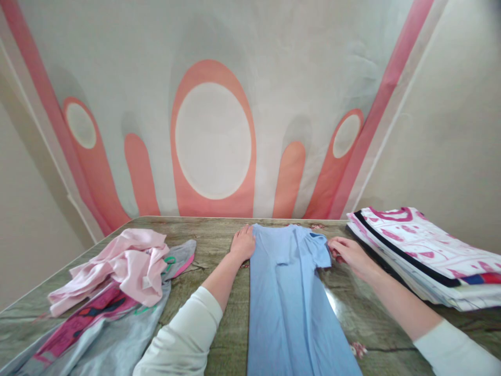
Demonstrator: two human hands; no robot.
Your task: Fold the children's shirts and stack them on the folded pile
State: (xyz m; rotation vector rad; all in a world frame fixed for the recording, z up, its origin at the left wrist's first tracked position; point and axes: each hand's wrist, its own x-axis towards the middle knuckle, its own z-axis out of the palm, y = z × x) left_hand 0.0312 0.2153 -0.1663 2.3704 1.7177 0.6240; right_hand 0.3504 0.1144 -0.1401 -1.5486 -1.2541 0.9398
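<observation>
A long light blue short-sleeved garment (pixel 287 308) lies lengthwise before me, its neck end at the far side and its lower end cut off by the frame. It could be a dress or a long shirt. Its left edge runs straight, while a short sleeve (pixel 321 249) sticks out on the right. My left hand (pixel 243 243) rests with fingers laid flat at the top left edge. At the sleeve's outer edge, my right hand (pixel 347 253) has its fingers curled in a pinch on the cloth. The fingertips are partly hidden.
Left on the wooden-patterned table (pixel 211 230) lies a loose heap with a pink garment (pixel 136 261) over a grey one (pixel 129 334) with a magenta print. A stack of folded clothes (pixel 426 250) stands at the right. Behind the table rises a wall with coral shapes.
</observation>
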